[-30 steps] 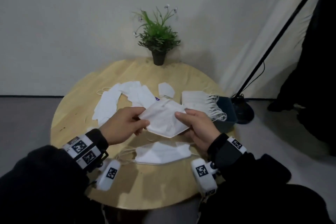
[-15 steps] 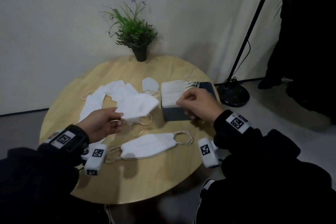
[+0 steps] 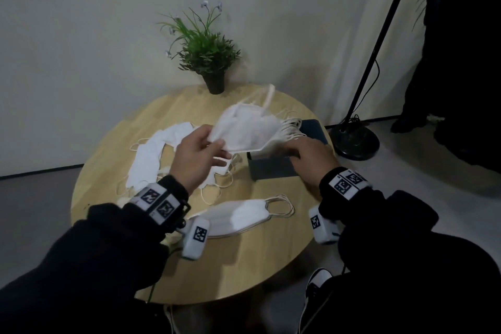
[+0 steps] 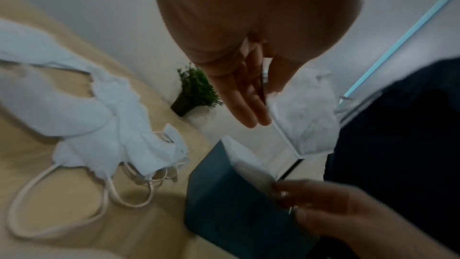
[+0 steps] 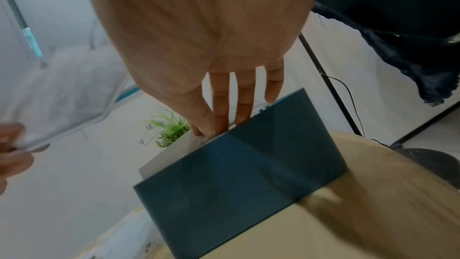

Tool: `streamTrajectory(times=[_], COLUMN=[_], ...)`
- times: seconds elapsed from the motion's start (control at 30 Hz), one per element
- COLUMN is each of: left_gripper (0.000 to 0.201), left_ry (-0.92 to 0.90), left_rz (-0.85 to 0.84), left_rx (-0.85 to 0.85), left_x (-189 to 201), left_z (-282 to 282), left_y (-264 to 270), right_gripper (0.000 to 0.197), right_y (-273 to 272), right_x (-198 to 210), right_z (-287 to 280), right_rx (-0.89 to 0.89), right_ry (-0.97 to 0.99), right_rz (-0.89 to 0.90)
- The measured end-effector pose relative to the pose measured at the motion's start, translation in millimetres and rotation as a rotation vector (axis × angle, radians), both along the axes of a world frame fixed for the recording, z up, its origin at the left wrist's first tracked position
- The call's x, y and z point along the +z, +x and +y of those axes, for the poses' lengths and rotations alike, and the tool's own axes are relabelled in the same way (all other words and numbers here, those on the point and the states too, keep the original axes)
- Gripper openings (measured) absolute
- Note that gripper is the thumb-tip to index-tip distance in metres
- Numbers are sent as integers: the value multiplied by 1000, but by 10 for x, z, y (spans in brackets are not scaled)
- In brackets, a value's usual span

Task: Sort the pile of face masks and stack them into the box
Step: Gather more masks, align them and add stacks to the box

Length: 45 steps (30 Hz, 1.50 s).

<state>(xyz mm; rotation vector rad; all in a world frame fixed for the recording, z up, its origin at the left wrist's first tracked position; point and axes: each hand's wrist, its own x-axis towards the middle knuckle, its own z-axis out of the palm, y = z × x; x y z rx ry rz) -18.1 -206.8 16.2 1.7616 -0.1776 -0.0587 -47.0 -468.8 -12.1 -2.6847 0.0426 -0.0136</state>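
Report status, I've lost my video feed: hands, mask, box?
Left hand pinches one white mask, raised above the table. Right hand open, fingers on the masks stacked in the dark box. Nothing blocking the box.

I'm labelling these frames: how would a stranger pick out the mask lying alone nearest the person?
On the round wooden table, look at the near edge between the two sleeves. The lone mask lies flat there, ear loops pointing right, apart from the loose pile at the left.

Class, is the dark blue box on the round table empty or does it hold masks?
It holds masks: white masks rise above the dark blue box rim.
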Motion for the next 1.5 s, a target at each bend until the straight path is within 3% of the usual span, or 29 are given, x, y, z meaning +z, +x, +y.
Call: streamTrajectory(times=[0.2,0.27,0.37,0.53,0.67,0.73,0.87,1.0,1.07,1.2,1.4,1.5], left_gripper=[22,25,21,24,25,27,27,29,28,25,18,12], left_ry=[304,400,525,677,836,908,1058,1068,1035,956,953,942], left_rz=[-342,-397,-419,-505,-621,-625,-548,-527,-571,-626,-590,-614], left_rx=[-122,-148,-145,-154,-277,-313,-349,-320,-290,-289,-237,-253], left_x=[-212,-264,-371,-427,-363,-320,-290,-330,-334,-333,-364,-349], left_z=[-333,-376,-338,-273,-469,-588,-679,-624,-610,-599,-444,-419], left_y=[70,145,233,240,241,259,341,361,354,376,431,416], right_gripper=[30,32,18,52,69,59,21,45,40,14,9,16], right_y=[56,63,178,302,268,229,169,165,182,223,209,240], right_x=[-35,-37,-82,-128,-46,-17,-2,-49,-99,-84,-10,-57], right_z=[-110,-151,-235,-347,-357,-331,-254,-188,-140,-171,-326,-385], right_rx=[-50,43,-8,-61,49,82,32,-13,-25,-102,-250,-332], right_ry=[252,295,296,489,424,410,286,-65,-117,-34,20,208], right_rz=[-67,-89,-41,84,174,202,151,67,27,-46,-131,-124])
